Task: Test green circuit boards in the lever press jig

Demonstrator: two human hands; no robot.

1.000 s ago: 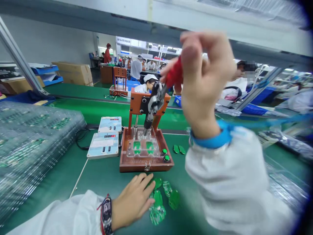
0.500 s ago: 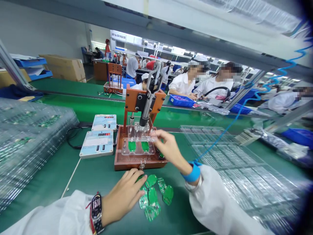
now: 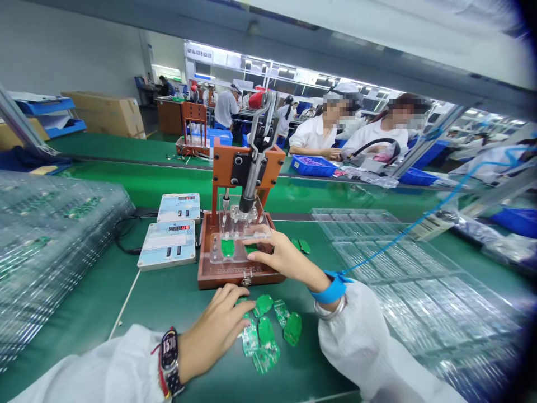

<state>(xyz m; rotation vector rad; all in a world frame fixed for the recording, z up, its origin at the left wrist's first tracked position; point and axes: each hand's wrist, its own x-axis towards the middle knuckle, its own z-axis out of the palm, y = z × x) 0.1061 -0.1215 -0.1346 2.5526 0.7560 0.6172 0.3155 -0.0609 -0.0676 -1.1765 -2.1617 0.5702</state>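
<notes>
"what are the right hand's (image 3: 289, 254) fingers up to?"

"thumb and fingertips stand about the right green board (image 3: 250, 248), toward the clear plate's (image 3: 216, 254) right edge; whether they grip it, i can't tell."

"and half a second ago?"

"they were at the plate's right edge, that board uncovered. now the hand partly hides it. the left green board (image 3: 227, 247) lies as before."

"the left hand (image 3: 213, 333)?"

"same spot: fingers loosely spread, tips by the loose boards (image 3: 265, 330), which lie toward the surface's (image 3: 146, 302) near edge, before the brown base (image 3: 210, 278)."

"further out?"

"the red-tipped lever (image 3: 255, 101) stands raised, and clear trays (image 3: 403, 268) lie toward the surface's right edge."
</notes>
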